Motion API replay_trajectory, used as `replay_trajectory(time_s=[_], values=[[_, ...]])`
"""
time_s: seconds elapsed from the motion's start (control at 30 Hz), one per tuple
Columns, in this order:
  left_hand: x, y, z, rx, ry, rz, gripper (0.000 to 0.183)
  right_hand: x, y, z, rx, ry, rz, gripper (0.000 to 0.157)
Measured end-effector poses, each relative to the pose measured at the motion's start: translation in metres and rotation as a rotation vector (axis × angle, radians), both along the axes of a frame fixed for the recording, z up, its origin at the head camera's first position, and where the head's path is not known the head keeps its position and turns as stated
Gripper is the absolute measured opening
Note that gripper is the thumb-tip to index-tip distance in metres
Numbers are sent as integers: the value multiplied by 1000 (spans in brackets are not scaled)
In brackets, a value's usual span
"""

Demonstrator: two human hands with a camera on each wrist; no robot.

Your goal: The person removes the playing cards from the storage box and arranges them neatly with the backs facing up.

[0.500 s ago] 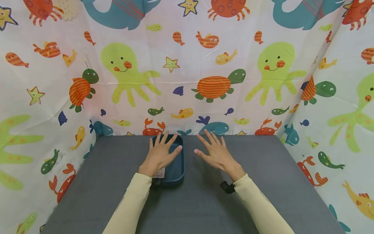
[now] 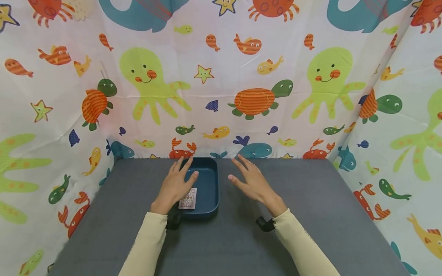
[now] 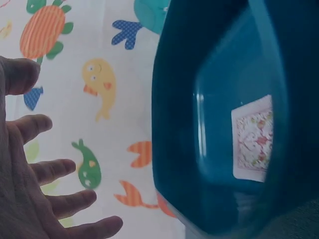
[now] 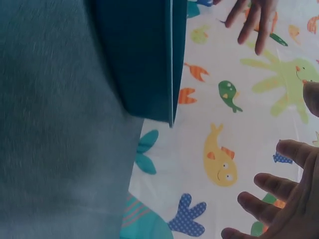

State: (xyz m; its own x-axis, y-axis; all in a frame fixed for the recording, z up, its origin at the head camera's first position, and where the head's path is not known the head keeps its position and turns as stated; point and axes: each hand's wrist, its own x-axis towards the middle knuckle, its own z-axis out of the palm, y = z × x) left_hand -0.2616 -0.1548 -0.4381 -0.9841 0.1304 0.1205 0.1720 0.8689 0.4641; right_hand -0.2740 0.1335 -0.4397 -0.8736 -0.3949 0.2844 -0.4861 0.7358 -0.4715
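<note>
A dark blue rectangular tray point(image 2: 207, 188) with raised walls stands at the back of the grey table. Inside it, near its front left corner, lies a playing card point(image 2: 188, 198) showing a patterned back; the left wrist view shows the card point(image 3: 253, 139) beyond the tray's near wall. My left hand point(image 2: 173, 188) hovers over the tray's left side, fingers spread and holding nothing. To the right of the tray, my right hand point(image 2: 254, 184) is held above the table with its fingers apart, also holding nothing.
The grey table point(image 2: 221, 245) runs back to a white curtain point(image 2: 221, 88) printed with sea animals, which also hangs along both sides. Dark straps with small devices point(image 2: 265, 224) sit at the wrists.
My left hand has shifted left and slightly toward me, uncovering more of the tray and the card. The right hand has barely moved.
</note>
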Motion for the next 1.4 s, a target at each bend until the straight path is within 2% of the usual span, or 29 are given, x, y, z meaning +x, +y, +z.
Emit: replay_trajectory(time_s=[0.17,0.33,0.53,0.77,0.87,1.13,1.4], values=[[1,-13,-8,48,2,39,69,2,-9,-4,-77,-25,22,69],[2,-23,-17,116,-6,60,72,3,-21,-8,-113,-7,36,68],[3,-37,-32,206,3,58,71,6,-35,-10,-163,-24,46,67],[7,-51,-45,347,-31,63,69,7,-49,-13,-232,-33,77,62],[8,-56,-50,394,-59,80,68,8,-55,-15,-245,-40,91,61],[8,-64,-58,549,-201,108,68,7,-75,-17,-272,-96,142,60],[9,-69,-65,645,-272,112,67,2,-103,-23,-197,-174,118,62]])
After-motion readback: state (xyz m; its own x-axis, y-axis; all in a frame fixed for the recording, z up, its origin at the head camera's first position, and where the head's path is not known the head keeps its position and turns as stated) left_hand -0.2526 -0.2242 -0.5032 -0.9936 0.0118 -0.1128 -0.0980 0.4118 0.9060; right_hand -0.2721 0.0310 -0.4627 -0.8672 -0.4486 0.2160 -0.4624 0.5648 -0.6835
